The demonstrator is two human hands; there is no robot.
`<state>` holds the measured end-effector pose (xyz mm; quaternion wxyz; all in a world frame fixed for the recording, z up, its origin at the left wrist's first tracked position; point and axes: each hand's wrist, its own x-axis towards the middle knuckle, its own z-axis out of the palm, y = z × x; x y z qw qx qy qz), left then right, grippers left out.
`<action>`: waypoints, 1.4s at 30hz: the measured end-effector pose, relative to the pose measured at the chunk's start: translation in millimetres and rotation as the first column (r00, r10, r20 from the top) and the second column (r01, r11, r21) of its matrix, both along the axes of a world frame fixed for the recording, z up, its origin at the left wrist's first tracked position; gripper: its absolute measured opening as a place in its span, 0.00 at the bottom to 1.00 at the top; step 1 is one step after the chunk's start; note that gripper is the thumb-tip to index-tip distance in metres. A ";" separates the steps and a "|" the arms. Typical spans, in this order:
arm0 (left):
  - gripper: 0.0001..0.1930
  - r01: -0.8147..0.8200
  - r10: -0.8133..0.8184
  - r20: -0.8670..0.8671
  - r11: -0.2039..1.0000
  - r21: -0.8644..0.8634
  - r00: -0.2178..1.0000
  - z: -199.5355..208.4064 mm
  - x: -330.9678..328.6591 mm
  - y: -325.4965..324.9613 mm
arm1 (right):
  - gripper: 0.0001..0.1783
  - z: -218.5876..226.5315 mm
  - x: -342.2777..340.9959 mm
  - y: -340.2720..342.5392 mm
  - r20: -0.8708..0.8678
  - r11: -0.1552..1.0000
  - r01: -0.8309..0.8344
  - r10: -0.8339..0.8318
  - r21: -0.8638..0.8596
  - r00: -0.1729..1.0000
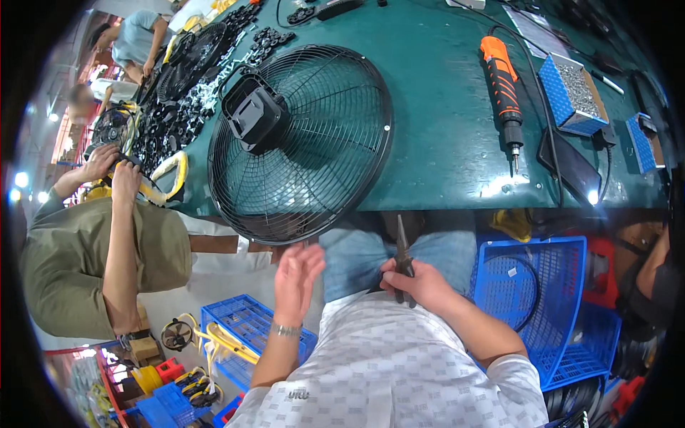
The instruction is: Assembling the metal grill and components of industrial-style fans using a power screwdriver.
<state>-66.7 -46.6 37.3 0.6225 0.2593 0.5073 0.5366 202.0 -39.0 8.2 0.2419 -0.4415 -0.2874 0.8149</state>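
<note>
A large black fan with a round wire guard (335, 135) lies on the green table, its motor housing (257, 118) facing up. The guard's near rim reaches over the table's front edge. Just below that rim is my left hand (298, 278), raised with its fingers stretched out and nothing in them; it looks slightly blurred. In front of my lap my right hand (421, 282) is closed around a pair of long-nose pliers (403, 253). The pliers' jaws point away from me, toward the table edge, and look shut.
On the table (435, 107) lie an orange-and-black electric screwdriver (503, 93), a blue box of screws (571, 93) and a dark phone (571, 167). Many small black parts (175, 125) spread at the left. A co-worker's hands (118, 171) work there. Blue crates (531, 285) stand below.
</note>
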 end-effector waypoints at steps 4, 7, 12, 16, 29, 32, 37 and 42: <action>0.18 -0.169 0.109 0.324 0.972 0.163 0.940 -31.1 6.5 23.6 | 0.18 -8.4 -3.0 -6.5 0.147 0.963 -0.144 0.112 0.230 0.983; 0.17 -0.175 0.108 0.347 0.970 0.167 0.932 -27.4 8.9 26.6 | 0.19 -8.7 -6.5 -9.1 0.163 0.938 -0.153 0.106 0.312 0.981; 0.18 -0.197 0.115 0.334 0.954 0.224 0.936 1.4 10.5 31.0 | 0.23 -1.4 -9.9 1.5 0.376 0.824 -0.292 0.105 0.486 0.921; 0.17 -0.184 0.094 0.329 0.950 0.253 0.940 24.3 10.4 38.9 | 0.23 9.3 -18.8 16.8 0.375 0.751 -0.273 0.037 0.601 0.926; 0.19 -0.217 0.094 0.361 0.922 0.319 0.928 44.2 12.0 40.3 | 0.24 38.5 -60.2 55.9 0.284 0.631 -0.152 -0.113 0.761 0.952; 0.19 -0.214 0.084 0.380 0.924 0.316 0.921 46.7 11.2 39.3 | 0.22 39.5 -63.3 56.4 0.354 0.539 -0.214 -0.170 0.815 0.920; 0.19 -0.200 0.072 0.386 0.932 0.303 0.920 51.7 10.4 39.5 | 0.23 38.5 -68.8 59.2 0.262 0.525 -0.144 -0.157 0.839 0.952; 0.21 -0.182 0.035 0.390 0.921 0.345 0.920 64.1 14.1 47.2 | 0.22 47.5 -71.8 61.0 0.149 0.597 -0.045 -0.127 0.801 0.981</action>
